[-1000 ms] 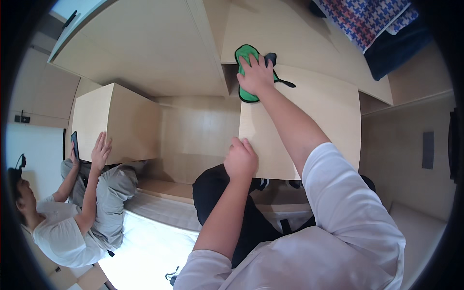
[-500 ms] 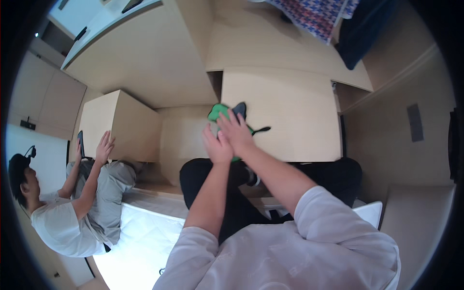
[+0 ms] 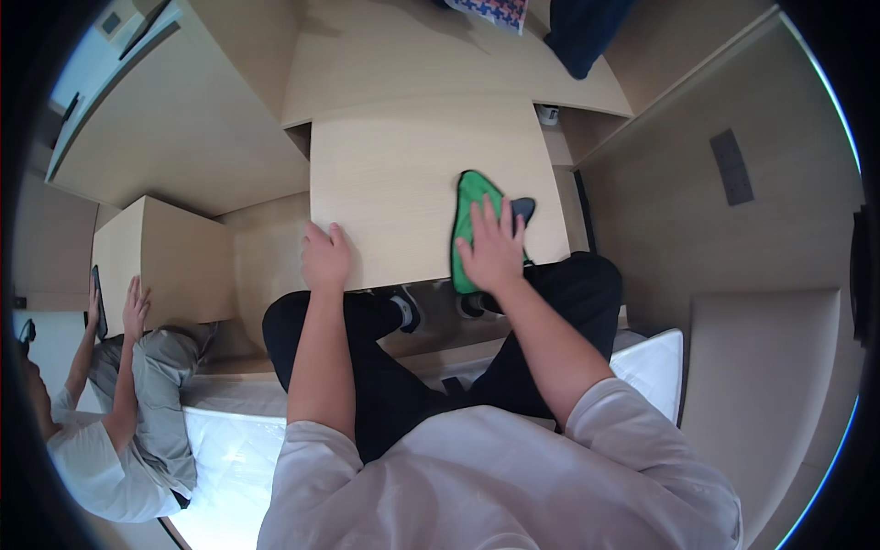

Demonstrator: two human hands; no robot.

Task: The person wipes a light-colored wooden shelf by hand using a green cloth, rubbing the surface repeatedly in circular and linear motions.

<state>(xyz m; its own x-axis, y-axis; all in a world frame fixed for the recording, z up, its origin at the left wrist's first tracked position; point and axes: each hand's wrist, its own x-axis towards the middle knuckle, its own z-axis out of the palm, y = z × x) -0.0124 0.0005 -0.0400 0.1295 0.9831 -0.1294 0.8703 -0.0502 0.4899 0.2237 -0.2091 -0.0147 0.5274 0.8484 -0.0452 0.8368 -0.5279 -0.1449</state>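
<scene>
Green cloth (image 3: 465,218) lies long-ways, near to far, on the near right of the desk (image 3: 394,174), under the spread right hand (image 3: 496,252), while the left hand (image 3: 325,260), farther off, curls at the left edge, maybe gripping, I cannot tell

The cloth (image 3: 465,222) lies beneath the right hand (image 3: 495,252) on the right of the bench (image 3: 394,183), with a box (image 3: 183,261) at the frame's left, a mattress (image 3: 234,467) lower left and a wall plate (image 3: 731,165) upper right.
</scene>
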